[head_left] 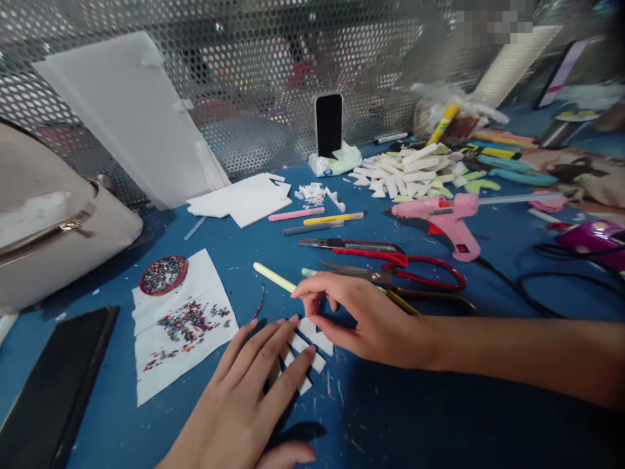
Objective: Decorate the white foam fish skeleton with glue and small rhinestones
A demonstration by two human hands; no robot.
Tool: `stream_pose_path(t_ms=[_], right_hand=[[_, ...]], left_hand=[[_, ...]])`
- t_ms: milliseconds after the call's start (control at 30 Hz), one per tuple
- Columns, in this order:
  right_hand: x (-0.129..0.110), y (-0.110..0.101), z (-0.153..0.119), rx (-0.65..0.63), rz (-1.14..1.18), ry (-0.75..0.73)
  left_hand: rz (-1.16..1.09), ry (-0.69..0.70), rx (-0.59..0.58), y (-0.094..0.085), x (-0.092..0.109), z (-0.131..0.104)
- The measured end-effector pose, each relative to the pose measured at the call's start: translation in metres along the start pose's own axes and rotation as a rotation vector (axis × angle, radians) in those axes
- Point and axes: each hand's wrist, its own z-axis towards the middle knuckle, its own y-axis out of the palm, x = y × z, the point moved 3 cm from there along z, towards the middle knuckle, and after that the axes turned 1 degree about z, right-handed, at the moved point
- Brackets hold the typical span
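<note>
My left hand (258, 378) lies open and palm down, its fingers spread over several short white foam strips (318, 363) on the blue table. Just right of it, my right hand (375, 319) has curled fingers, with thumb and a fingertip close together above the far ends of the strips. Whatever is in that pinch, if anything, I cannot make out. A pale yellow marker (273, 277) lies with its near end by the right index fingertip. Behind the right hand are scissors (424, 267) with red handles and a cutter knife (351, 245).
White paper (151, 378) carries loose beads (190, 321) and a red dish (163, 275). Beyond lie markers (332, 219), foam sheets (254, 198) and foam offcuts (415, 170). A pink glue gun (449, 215) with its cord lies right; black phone (53, 384) and bag (63, 241) left.
</note>
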Motion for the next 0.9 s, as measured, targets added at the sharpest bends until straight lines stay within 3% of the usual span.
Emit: stream_pose_path(t_ms=[367,600,900], right_hand=[[0.000,0.001,-0.001,0.035,-0.002,0.025],[0.002,0.003,-0.002,0.060,0.012,0.034],[0.001,0.003,0.000,0.049,0.029,0.031]], left_hand=[[-0.087,-0.057,-0.059,-0.005,0.002,0.006],[0.000,-0.080,-0.136,-0.007,0.005,0.015],[-0.018,-0.117,-0.077,-0.007,0.005,0.016]])
